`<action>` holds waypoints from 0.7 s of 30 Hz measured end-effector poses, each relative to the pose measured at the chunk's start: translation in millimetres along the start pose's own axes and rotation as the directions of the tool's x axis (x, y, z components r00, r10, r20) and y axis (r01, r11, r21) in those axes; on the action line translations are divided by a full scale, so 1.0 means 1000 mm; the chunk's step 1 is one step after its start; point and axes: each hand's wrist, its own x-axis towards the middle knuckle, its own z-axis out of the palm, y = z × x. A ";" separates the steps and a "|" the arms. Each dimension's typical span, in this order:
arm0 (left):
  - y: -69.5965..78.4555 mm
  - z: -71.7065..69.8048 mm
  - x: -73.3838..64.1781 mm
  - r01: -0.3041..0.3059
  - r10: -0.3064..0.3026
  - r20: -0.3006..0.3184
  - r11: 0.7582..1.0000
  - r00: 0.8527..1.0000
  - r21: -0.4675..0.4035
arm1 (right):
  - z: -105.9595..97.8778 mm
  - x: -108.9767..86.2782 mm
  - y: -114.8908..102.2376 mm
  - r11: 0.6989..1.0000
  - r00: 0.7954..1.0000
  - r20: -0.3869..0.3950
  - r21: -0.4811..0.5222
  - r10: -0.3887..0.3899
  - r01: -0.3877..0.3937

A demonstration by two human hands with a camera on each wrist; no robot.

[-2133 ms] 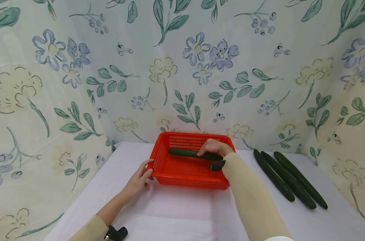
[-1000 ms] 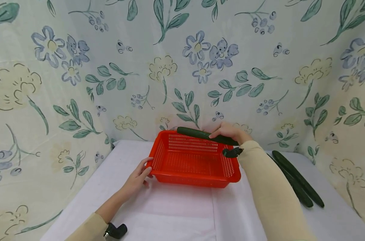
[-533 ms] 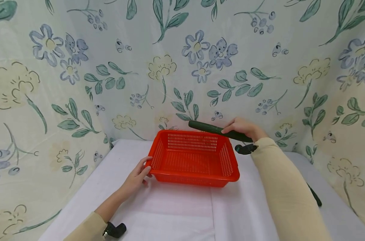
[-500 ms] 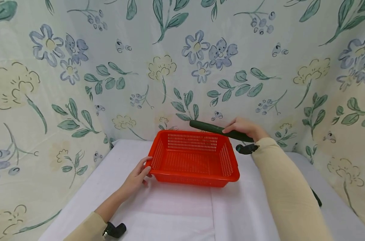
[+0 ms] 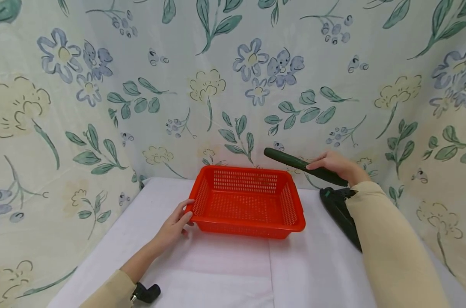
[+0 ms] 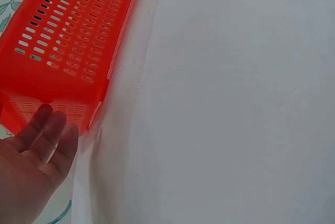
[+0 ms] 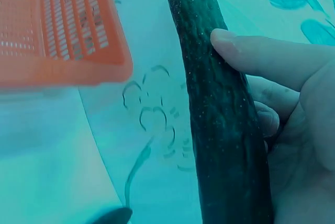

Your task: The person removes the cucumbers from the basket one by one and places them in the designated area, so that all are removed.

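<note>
My right hand (image 5: pixel 334 164) holds a dark green cucumber (image 5: pixel 288 158), thumb on one side and fingers curled round the other. The cucumber is raised, tilted with its far end up, to the right of the red plastic basket (image 5: pixel 248 229). Close up in the right wrist view, the cucumber (image 7: pixel 214 109) shows bumpy, speckled skin. My left hand (image 5: pixel 173 224) grips the basket's left front corner at the rim. From below, in the left wrist view, its fingers (image 6: pixel 65 148) lie against the basket's end wall. Nothing lies inside the basket.
More cucumbers (image 5: pixel 342 218) lie on the white-clothed table (image 5: pixel 225 273) at the right, partly hidden by my right sleeve (image 5: pixel 394 248). Floral cloth (image 5: pixel 171 107) hangs behind and along both sides. Small black devices sit at both wrists.
My right hand has lifted the cucumber out of the basket and carried it up and to the right, past the basket's edge. My left hand keeps its place on the basket.
</note>
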 end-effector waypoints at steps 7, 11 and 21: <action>-0.003 -0.004 0.002 -0.003 0.003 0.000 1.000 1.000 0.005 | -0.009 -0.018 0.020 0.998 0.999 0.004 0.047 0.051 -0.052; -0.005 -0.003 0.003 -0.012 0.012 0.011 1.000 1.000 0.011 | -0.012 -0.031 0.040 0.994 0.996 0.007 0.075 0.085 -0.085; -0.001 -0.002 0.003 -0.009 0.009 0.011 1.000 1.000 0.004 | -0.009 -0.059 0.083 0.967 0.981 -0.015 0.177 0.192 -0.186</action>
